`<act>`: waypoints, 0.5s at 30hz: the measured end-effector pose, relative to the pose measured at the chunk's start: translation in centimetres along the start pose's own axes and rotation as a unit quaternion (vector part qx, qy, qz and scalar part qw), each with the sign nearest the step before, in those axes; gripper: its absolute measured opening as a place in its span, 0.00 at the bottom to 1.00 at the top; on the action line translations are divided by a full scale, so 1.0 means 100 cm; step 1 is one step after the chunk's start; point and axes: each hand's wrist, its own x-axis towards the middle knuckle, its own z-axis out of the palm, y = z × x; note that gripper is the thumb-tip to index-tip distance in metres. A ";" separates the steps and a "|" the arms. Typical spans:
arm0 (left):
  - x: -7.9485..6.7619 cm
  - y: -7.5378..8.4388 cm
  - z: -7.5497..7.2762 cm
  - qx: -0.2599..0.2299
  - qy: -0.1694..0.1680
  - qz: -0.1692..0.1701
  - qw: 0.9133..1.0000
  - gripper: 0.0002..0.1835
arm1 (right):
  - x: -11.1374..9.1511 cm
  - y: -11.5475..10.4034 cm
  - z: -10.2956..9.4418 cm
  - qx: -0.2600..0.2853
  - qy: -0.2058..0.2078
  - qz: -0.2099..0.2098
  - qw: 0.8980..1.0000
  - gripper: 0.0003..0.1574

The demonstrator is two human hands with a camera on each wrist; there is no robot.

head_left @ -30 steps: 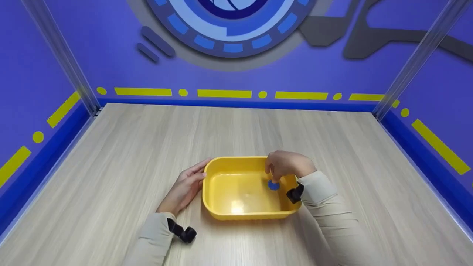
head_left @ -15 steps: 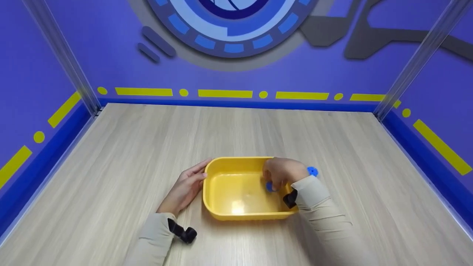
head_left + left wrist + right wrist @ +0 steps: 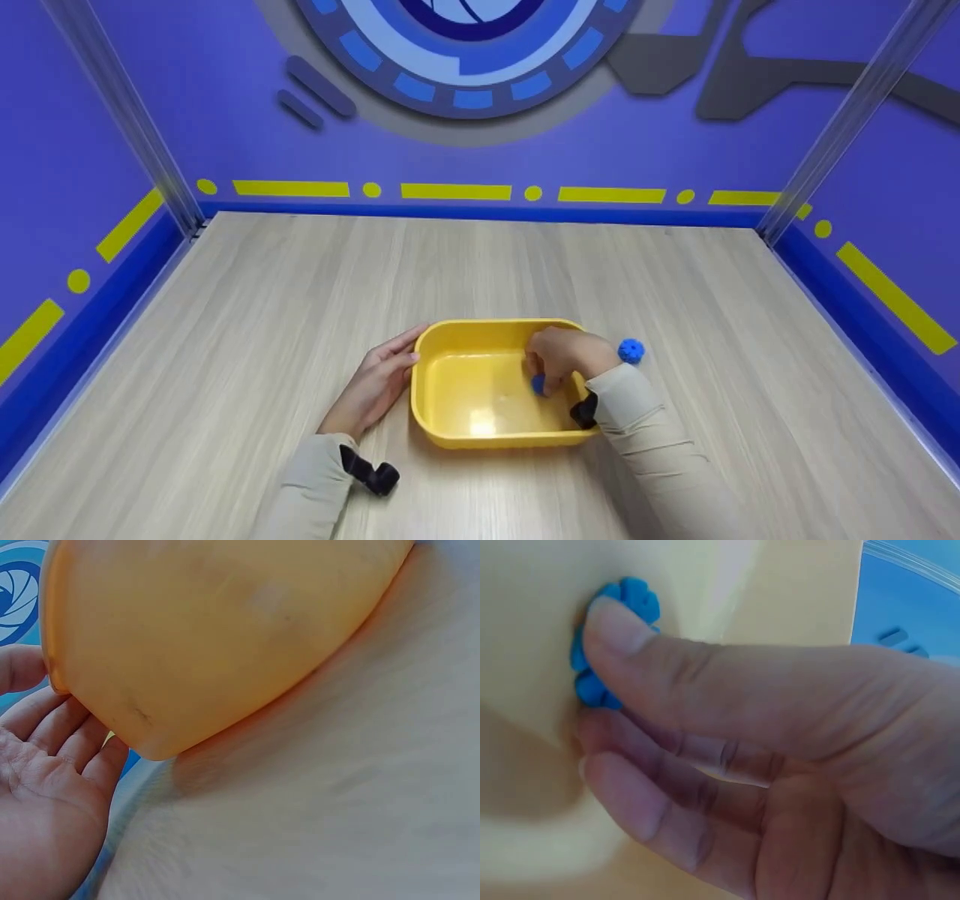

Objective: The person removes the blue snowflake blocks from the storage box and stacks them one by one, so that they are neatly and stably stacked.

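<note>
A yellow plastic tub [image 3: 480,390] stands in the middle front of the table. My left hand [image 3: 381,384] holds its left end, thumb tip at the rim and the other fingers along the outer wall. In the left wrist view the palm [image 3: 52,780] faces the tub's outside [image 3: 210,637]. My right hand [image 3: 566,356] reaches down inside the right part of the tub. Its thumb and fingers pinch a blue notched, flower-shaped piece [image 3: 634,600], close over the floor of the tub. The thumb covers part of this piece [image 3: 538,385].
Behind my right wrist, a second blue notched piece [image 3: 631,351] lies on the wood-grain table [image 3: 300,285], right of the tub. Purple-blue walls [image 3: 480,161] enclose the table at the back and both sides. Each wrist carries a black camera mount [image 3: 369,470].
Inside the tub, my right hand has shifted left and slightly toward me with the blue piece. The second blue piece, hidden before, shows beside the right wrist. My left hand has stayed put.
</note>
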 end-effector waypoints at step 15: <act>0.001 0.001 0.001 0.006 0.004 -0.005 1.000 0.33 | 0.001 0.002 0.000 -0.011 0.024 -0.065 0.998 0.13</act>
